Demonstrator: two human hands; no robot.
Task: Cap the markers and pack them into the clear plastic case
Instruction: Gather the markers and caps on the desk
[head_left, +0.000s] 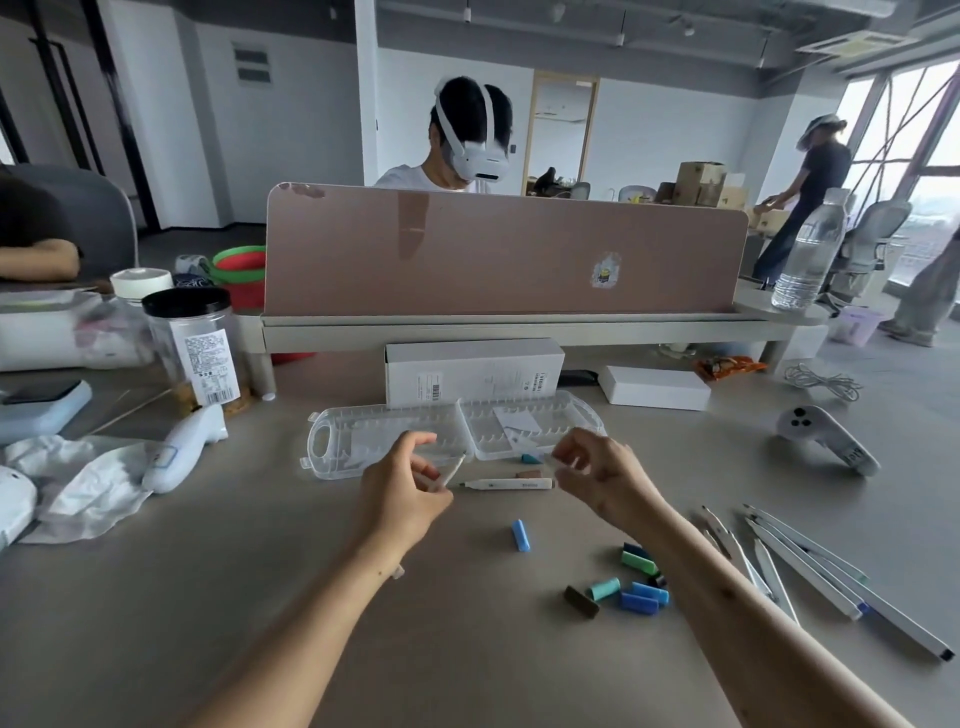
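Capping step. Left hand (402, 486) pinches marker (451, 474) at near edge of case (332, 441). Right hand (597, 475) curled, grip unclear, maybe a cap. Next: align cap, press home, slot into case.

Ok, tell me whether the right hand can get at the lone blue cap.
Probably yes. The blue cap lies alone on the table, close by the right hand, with nothing between them. The hand's fingers are curled, though, and may already hold something.

Case (332, 441) behind caps (623, 587) (markers (810, 571) rightward)
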